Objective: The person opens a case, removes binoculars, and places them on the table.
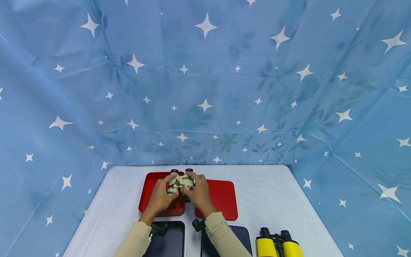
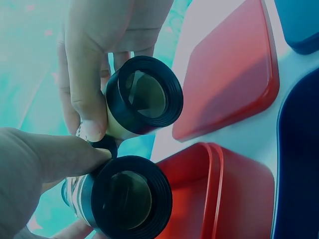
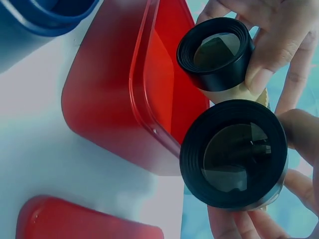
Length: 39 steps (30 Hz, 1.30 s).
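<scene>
Both hands hold a pair of camouflage binoculars (image 1: 181, 181), raised over the right part of an open red box (image 1: 145, 194). My left hand (image 1: 161, 194) grips one barrel, and my right hand (image 1: 198, 191) grips the other. In the head view the black eyecups point away from me. Both wrist views show the black-rimmed front lenses, one (image 2: 132, 199) lower and nearer the left thumb, the other (image 3: 232, 154) close to the right fingers. To the right of the box lies a flat red lid (image 1: 223, 200), partly under my right forearm.
A dark blue box (image 1: 170, 242) stands at the front, below my left wrist. Its dark blue lid (image 1: 240, 237) lies under my right sleeve. Yellow and black binoculars (image 1: 266, 246) are at the front right of the white table (image 1: 273, 200). A blue starry curtain (image 1: 205, 71) hangs behind.
</scene>
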### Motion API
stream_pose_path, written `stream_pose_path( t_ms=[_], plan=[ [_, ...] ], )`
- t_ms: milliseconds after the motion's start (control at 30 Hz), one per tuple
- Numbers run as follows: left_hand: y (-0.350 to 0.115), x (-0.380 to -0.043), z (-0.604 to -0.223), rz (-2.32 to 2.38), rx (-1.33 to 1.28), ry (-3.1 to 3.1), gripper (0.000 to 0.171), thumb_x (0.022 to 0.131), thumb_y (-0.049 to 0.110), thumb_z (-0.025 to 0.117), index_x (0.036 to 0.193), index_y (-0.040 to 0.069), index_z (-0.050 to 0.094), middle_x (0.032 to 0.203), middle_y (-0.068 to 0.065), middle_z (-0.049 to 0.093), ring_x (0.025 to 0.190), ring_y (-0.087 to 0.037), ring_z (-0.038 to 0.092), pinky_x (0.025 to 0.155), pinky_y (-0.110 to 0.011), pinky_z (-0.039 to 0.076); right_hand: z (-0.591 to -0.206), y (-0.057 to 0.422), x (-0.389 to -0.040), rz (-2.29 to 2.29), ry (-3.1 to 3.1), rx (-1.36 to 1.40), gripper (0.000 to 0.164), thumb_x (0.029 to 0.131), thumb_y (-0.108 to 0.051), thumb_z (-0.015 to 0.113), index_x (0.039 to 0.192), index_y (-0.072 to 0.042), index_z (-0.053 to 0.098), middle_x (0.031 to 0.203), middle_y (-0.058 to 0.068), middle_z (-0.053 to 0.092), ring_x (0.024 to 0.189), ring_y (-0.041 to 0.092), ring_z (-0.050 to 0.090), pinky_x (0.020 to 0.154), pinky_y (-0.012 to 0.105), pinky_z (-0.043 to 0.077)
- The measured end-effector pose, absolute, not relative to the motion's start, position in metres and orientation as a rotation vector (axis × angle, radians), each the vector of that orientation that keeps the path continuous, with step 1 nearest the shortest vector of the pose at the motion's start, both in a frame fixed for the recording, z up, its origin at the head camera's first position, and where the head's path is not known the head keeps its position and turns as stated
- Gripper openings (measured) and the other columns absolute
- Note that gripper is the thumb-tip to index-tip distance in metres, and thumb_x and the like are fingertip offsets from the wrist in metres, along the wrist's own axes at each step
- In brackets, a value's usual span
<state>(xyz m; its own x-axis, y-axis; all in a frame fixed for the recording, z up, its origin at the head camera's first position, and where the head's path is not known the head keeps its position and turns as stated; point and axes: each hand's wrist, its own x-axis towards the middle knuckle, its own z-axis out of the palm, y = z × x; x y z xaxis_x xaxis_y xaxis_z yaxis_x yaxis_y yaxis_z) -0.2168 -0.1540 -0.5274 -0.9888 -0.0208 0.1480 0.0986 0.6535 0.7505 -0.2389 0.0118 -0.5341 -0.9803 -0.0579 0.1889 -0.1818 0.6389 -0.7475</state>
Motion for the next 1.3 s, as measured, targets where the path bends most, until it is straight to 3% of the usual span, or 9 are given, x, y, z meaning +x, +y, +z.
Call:
stream_pose_path(
  t_ms=[200, 767, 1067, 1300],
  plan=[
    [-0.144, -0.218, -0.526, -1.246, -0.065, -2.726, 0.074, 0.077, 0.015, 0.084, 0.144, 0.025, 0.052, 0.121, -0.015, 0.054, 0.103, -0.025, 0.053, 0.081, -0.04, 0.051, -0.534, 0.025, -0.237, 1.303, -2.673, 0.227, 0.062, 0.079, -0.025, 0.084, 0.137, -0.028, 0.06, 0.116, 0.01, 0.057, 0.092, 0.017, 0.054, 0.07, 0.027, 0.053],
    [-0.111, -0.217, -0.521, -1.252, -0.127, -2.612, 0.063, 0.078, 0.023, 0.085, 0.136, 0.026, 0.059, 0.111, -0.009, 0.056, 0.082, -0.019, 0.05, 0.06, -0.025, 0.044, -0.527, 0.067, -0.23, 1.39, -2.639, 0.22, 0.062, 0.08, -0.024, 0.084, 0.137, -0.03, 0.06, 0.119, 0.008, 0.057, 0.106, 0.027, 0.061, 0.085, 0.039, 0.058],
    [-0.093, -0.214, -0.52, -1.242, -0.123, -2.597, 0.058, 0.079, 0.03, 0.084, 0.133, 0.031, 0.061, 0.107, -0.008, 0.057, 0.073, -0.014, 0.048, 0.056, -0.024, 0.044, -0.525, 0.085, -0.223, 1.407, -2.615, 0.188, 0.063, 0.079, -0.022, 0.085, 0.136, -0.029, 0.061, 0.118, 0.007, 0.058, 0.104, 0.029, 0.066, 0.086, 0.04, 0.059],
    [-0.081, -0.213, -0.519, -1.261, -0.152, -2.584, 0.056, 0.079, 0.03, 0.085, 0.131, 0.031, 0.063, 0.104, -0.007, 0.056, 0.08, -0.017, 0.057, 0.062, -0.025, 0.047, -0.521, 0.099, -0.218, 1.458, -2.59, 0.169, 0.063, 0.078, -0.019, 0.086, 0.135, -0.03, 0.062, 0.117, 0.009, 0.058, 0.104, 0.029, 0.066, 0.088, 0.045, 0.058]
  ],
)
